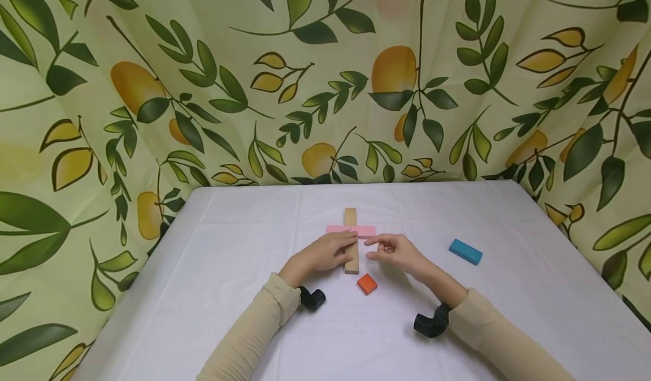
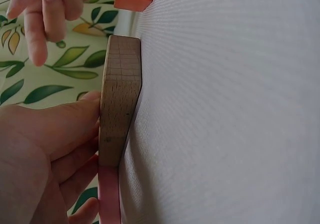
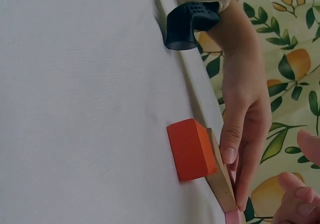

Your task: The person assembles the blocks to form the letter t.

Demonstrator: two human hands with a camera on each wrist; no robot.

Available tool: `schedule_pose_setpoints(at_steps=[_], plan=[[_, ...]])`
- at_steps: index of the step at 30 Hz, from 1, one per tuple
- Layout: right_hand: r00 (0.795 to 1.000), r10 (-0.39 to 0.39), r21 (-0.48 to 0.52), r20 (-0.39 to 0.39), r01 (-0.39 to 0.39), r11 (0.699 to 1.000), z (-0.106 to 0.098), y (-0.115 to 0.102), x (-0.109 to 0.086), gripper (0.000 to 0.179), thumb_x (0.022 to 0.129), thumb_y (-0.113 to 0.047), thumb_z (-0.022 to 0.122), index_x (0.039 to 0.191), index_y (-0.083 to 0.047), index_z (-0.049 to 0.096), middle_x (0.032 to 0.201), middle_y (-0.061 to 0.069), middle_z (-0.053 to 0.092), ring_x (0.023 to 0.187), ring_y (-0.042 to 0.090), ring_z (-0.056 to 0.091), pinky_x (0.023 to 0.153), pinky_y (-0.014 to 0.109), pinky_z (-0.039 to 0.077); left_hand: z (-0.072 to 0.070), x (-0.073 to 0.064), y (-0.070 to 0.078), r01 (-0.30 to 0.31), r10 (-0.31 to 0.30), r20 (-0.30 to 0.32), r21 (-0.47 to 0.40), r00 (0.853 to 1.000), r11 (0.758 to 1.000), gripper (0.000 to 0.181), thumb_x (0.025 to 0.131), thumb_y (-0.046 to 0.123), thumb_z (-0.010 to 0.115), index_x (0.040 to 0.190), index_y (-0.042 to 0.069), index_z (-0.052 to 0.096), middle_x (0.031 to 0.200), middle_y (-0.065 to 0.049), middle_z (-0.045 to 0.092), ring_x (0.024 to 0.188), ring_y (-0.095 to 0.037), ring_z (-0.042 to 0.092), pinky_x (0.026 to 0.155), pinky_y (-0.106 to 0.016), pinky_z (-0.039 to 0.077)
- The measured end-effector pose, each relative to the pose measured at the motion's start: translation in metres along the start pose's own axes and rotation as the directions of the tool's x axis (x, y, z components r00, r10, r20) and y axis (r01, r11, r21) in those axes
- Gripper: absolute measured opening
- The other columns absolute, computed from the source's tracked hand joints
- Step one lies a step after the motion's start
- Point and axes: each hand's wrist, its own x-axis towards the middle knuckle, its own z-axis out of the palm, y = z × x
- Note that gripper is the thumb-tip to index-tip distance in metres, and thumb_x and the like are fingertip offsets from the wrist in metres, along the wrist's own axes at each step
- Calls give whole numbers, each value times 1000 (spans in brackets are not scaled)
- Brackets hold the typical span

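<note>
Natural wood blocks and pink blocks lie flat in a cross. One wood block (image 1: 350,216) points to the far side, another wood block (image 1: 352,265) to the near side. Pink blocks (image 1: 366,232) form the crossbar. My left hand (image 1: 321,252) rests on the cross from the left, its thumb on the near wood block (image 2: 119,108) and its fingertips by the pink block (image 2: 108,194). Just right of the cross hovers my right hand (image 1: 402,254), fingers loosely bent and holding nothing. An orange block (image 1: 367,284) lies on the cloth in front of the cross.
A blue block (image 1: 465,251) lies off to the right on the white-clothed table (image 1: 244,228). Behind the table hangs a leaf-and-fruit patterned curtain (image 1: 325,104). Black wrist cameras (image 1: 432,321) are strapped under both wrists.
</note>
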Motion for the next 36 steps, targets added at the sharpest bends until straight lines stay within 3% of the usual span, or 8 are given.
schedule_pose_setpoints(at_steps=[10,36], plan=[[1000,6,3,18,-6,1000,12,9,-11,39,84,-24,74,113,1,66,67,-5,46,61,7,40,53,18,31,1,0,-3,-19,20,-20,12,1000,1000,53,99,28,54,145,6,42,155,-6,41,147,-22,35,121,-40,31],[999,2,11,50,-2,1000,18,23,-34,41,80,-20,78,108,6,65,63,-4,42,56,4,37,49,16,29,1,-1,-2,-20,20,-10,1,1000,1000,53,99,27,53,146,6,41,155,-6,40,147,-23,33,122,-40,29]])
